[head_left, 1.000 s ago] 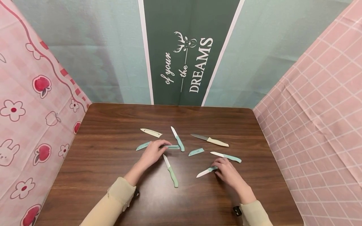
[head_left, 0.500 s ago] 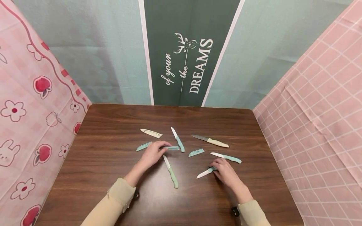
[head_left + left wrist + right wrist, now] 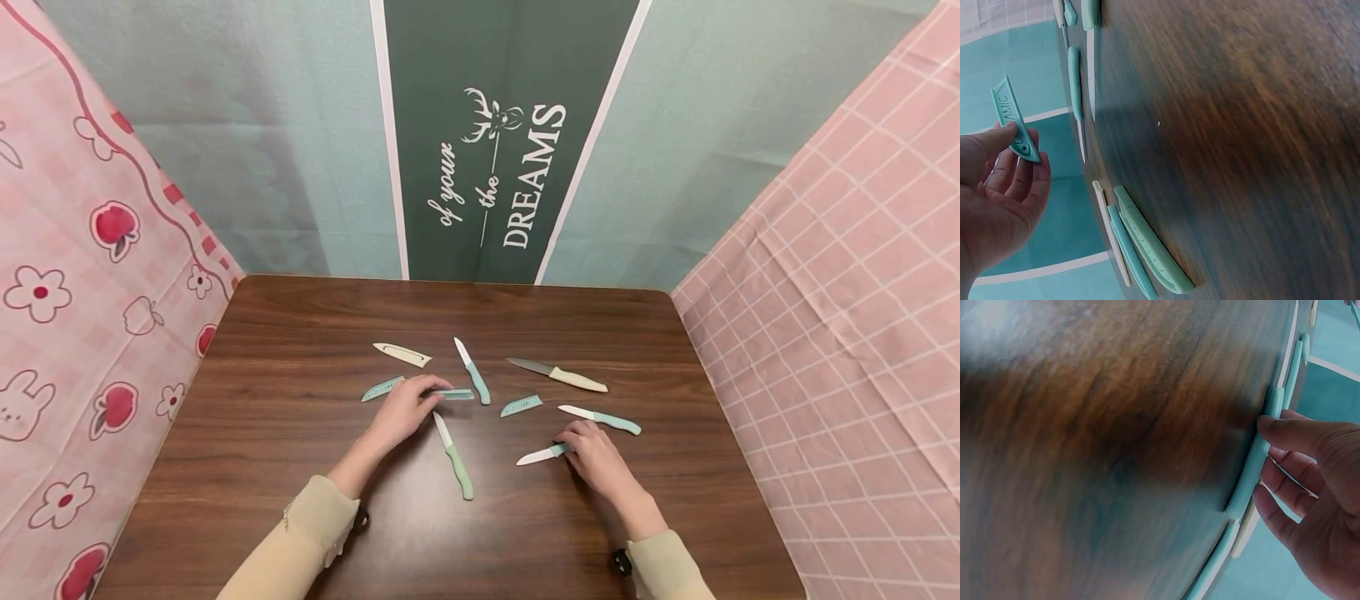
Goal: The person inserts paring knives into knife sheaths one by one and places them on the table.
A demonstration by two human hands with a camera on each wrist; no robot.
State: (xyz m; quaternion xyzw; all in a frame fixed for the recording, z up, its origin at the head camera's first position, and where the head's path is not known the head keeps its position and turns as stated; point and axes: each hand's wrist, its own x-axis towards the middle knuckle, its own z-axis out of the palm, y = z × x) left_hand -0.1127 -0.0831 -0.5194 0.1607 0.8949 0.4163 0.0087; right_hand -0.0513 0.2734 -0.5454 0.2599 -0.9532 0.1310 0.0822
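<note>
My left hand pinches a teal knife sheath between thumb and fingers; raised "CERAMIC" lettering shows on it in the left wrist view. It is held up off the table there. My right hand grips the teal handle of a white-bladed paring knife, thumb on one side and fingers on the other. The blade points left. Just above that hand lies another teal-handled knife. A light-blue sheath rests between the hands. Below the left hand lies a green-handled knife.
On the wooden table, a teal-handled knife and a cream-handled knife lie farther back. A cream sheath, a blue sheath and a green sheath lie by the left hand. Curtains stand around the table.
The right hand has taken a grip on the teal-handled knife and shifted it slightly left and away from the body. My left hand stays nearly still with the sheath.
</note>
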